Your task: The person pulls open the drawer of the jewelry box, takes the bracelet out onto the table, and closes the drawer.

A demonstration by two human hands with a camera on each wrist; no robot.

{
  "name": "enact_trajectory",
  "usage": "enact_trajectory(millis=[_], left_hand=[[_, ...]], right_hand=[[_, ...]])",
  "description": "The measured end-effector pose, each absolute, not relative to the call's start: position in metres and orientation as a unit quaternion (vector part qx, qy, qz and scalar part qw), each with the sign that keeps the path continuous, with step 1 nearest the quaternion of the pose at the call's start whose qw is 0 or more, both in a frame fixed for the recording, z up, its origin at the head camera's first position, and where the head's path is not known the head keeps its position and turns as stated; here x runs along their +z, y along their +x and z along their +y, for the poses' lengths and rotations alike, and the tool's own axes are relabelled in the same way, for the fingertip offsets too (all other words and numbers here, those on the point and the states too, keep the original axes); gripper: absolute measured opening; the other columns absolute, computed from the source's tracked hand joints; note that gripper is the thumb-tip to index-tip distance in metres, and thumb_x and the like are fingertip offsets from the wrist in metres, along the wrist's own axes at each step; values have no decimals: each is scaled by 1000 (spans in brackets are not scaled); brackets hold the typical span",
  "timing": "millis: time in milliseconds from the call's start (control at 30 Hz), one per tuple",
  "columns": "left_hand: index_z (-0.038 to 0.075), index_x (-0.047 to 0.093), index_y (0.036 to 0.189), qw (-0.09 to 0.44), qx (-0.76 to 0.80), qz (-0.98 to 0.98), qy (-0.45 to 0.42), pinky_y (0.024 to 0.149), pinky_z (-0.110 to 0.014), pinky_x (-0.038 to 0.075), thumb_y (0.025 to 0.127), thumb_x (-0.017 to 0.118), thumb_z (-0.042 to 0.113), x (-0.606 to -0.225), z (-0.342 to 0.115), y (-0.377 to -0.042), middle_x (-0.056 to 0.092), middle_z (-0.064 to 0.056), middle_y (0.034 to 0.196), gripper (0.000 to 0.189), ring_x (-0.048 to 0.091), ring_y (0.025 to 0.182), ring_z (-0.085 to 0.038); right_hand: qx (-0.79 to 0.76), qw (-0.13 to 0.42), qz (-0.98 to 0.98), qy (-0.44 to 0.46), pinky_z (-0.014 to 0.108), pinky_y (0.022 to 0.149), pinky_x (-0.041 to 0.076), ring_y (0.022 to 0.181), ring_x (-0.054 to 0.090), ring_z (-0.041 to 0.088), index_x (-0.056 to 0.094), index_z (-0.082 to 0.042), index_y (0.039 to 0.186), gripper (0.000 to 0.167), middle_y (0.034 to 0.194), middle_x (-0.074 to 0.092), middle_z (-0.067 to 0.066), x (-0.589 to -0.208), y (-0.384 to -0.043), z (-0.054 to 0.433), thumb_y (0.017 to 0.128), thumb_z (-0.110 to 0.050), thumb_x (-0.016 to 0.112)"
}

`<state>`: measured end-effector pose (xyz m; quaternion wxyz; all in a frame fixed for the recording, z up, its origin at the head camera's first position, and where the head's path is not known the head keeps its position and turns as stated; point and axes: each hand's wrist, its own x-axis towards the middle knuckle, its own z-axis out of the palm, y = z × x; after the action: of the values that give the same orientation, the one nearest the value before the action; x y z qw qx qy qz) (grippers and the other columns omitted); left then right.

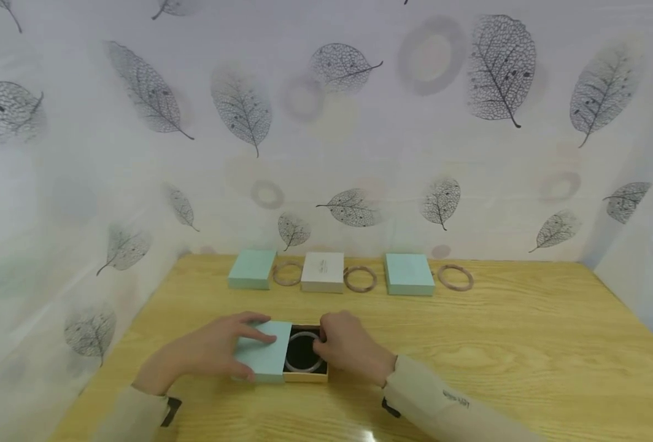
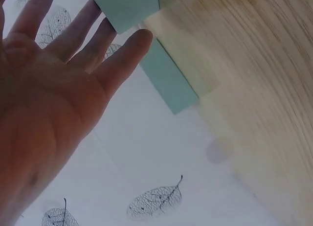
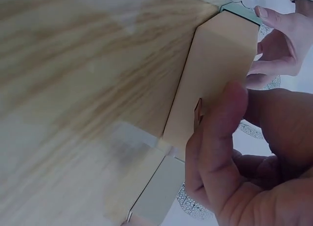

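On the table, in the head view, a mint box sleeve [image 1: 266,356] has its drawer [image 1: 306,378] slid partly out to the right. Inside the dark-lined drawer lies a pale bangle [image 1: 302,370]. My left hand [image 1: 207,350] holds the sleeve, thumb at the near edge and fingers spread over the top and far side. At the drawer's right end, my right hand [image 1: 354,347] has curled fingers and pinches the end wall. A small pull tab [image 3: 198,110] shows beside those fingertips in the right wrist view, partly hidden by them.
Along the table's back edge stand a mint box [image 1: 251,270], a white box [image 1: 323,272] and another mint box [image 1: 409,274]. Beside each lies a bangle: left [image 1: 288,274], middle [image 1: 361,279] and right [image 1: 455,278]. A leaf-printed curtain [image 1: 359,141] hangs behind.
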<state>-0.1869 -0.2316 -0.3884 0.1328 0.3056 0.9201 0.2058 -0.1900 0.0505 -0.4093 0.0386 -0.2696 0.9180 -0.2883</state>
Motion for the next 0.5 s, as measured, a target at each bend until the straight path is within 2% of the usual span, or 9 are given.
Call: enact_trajectory(millis=[100,167,267,400,500], left_hand=[[30,71,130,130,206,922,302,110,-62,43,73,87,50,-389,-238,-187,51,-9,154,62,49,139,-42],[31,71,130,130,210,921,301,110,-63,43,73,87,50,-389,-241,-186,51,-9,154,62,48,140,-43],[31,71,131,133,218,920,297,109,-65,42,74,87,50,-389,-245,-186,51,-9,155,62,47,141,-43],[29,71,130,126,223,920,298,109,-68,41,73,87,51,-389,-247,-185,51,-11,154,63,47,139,-46],[28,72,129,116,222,921,299,108,-70,41,72,88,49,-389,-250,-183,52,-13,152,63,48,138,-48]], right_hand=[[-286,26,916,-281,15,41,14,38,16,1,28,-20,50,54,44,17,-13,-410,-190,46,85,0,64],[-286,23,916,-281,16,41,13,39,14,2,25,-21,49,55,44,15,-12,-411,-191,44,83,1,63],[-271,17,925,-266,17,44,17,47,21,4,27,-20,49,53,52,25,-8,-413,-190,44,83,-2,63],[-261,9,933,-248,21,48,23,58,26,10,30,-19,49,48,70,38,1,-415,-188,45,82,-6,63],[-278,0,929,-246,21,52,26,59,28,10,32,-18,50,48,68,39,1,-415,-188,47,83,-7,65]])
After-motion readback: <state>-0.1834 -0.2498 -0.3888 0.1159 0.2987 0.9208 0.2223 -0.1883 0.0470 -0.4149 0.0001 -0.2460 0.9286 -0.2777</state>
